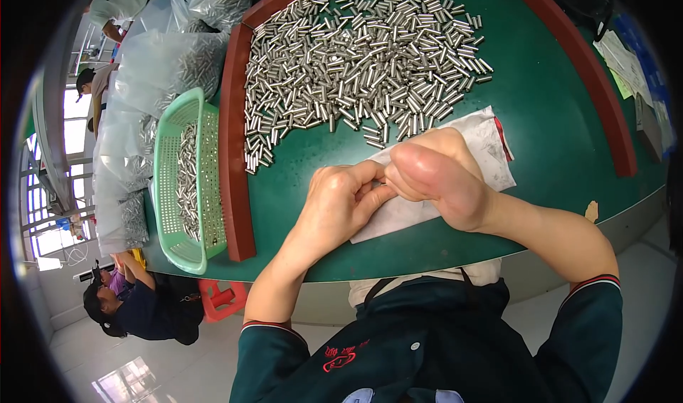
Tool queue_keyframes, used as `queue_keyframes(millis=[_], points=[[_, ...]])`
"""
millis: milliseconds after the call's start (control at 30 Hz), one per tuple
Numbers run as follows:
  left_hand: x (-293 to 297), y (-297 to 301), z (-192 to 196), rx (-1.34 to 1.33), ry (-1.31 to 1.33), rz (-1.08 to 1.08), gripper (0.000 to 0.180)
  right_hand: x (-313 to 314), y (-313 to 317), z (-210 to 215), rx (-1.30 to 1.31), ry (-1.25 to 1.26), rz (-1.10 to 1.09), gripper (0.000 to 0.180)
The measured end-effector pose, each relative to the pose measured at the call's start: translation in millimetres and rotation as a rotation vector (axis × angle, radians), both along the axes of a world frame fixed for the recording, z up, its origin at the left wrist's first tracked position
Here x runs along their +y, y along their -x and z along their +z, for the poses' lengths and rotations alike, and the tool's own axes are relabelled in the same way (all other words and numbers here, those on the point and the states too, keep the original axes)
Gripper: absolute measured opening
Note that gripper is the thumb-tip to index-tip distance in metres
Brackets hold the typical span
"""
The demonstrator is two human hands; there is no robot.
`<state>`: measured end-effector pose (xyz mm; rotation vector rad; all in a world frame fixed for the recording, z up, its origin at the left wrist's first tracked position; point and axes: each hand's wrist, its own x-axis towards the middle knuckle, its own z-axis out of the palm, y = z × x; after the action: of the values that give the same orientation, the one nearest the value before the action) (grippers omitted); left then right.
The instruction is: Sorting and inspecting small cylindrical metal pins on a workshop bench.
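Observation:
My left hand [333, 202] and my right hand [440, 179] meet above the near part of the green table. The left thumb and forefinger are pinched together, touching the curled fingers of the right hand. My right hand is closed in a fist; whatever either hand holds is hidden between the fingers. Beneath them lies a smudged whitish cloth [492, 162] with a red strip at its right edge. Just beyond the hands spreads a big heap of short shiny metal pins [356, 69], its nearest pins close to the cloth.
Dark red rails [231, 154] border the green tabletop [555, 140]. Left of the rail stands a light green plastic basket [211, 189] with more metal pins, beside clear bags [153, 69] of metal parts. Papers [625, 60] lie far right. Other people [146, 307] are at left, near a red stool [222, 300].

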<state>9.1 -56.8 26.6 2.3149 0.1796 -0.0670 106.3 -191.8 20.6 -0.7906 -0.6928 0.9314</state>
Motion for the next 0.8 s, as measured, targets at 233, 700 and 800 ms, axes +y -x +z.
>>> queue_keyframes(millis=[233, 700, 800], points=[[0.2, 1.4, 3.5, 0.044, -0.004, 0.027, 0.014, 2.9, -3.0, -1.9, 0.169, -0.058, 0.02, 0.04], [-5.5, 2.5, -0.3, -0.099, -0.139, 0.008, 0.013, 0.7, -12.6, 0.1, 0.145, -0.097, -0.083, 0.043], [-5.6, 1.4, 0.7, -0.158, -0.187, -0.032, 0.011, 0.7, -12.6, -1.2, 0.143, -0.074, -0.07, 0.043]])
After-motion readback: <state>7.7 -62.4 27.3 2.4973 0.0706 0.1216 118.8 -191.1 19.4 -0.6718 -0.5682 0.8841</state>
